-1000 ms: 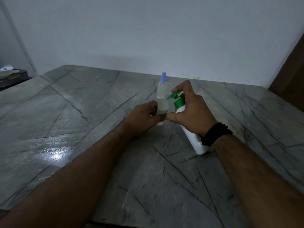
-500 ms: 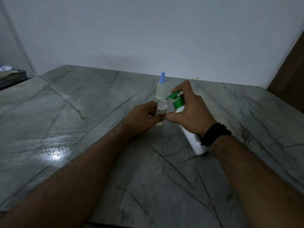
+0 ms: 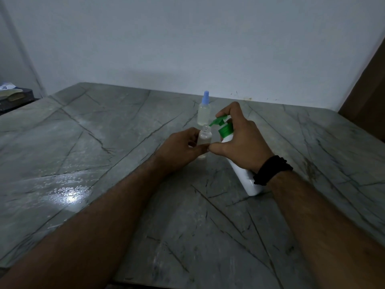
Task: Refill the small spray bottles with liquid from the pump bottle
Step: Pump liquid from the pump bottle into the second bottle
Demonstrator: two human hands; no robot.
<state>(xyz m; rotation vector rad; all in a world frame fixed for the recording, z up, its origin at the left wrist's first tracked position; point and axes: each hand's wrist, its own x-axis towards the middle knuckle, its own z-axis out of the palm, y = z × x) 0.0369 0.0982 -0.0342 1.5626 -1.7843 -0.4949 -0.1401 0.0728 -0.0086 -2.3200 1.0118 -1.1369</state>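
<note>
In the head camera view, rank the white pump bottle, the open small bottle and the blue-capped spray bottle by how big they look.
1. White pump bottle, clearly largest.
2. Blue-capped spray bottle and open small bottle: look alike; the blue-capped one stands farther away and the open one is partly covered, so unranked.

1. Dim, bluish light is filling the room, dulling colours.
2. Glare is bouncing off the marble table point(image 3: 68, 197) at left.
3. Wide-angle distortion is bending the frame edges.
4. The forearms are looking soft.

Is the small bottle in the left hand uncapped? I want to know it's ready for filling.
Uncapped: the small bottle shows a bare open neck, with the green pump nozzle at its mouth.
</note>
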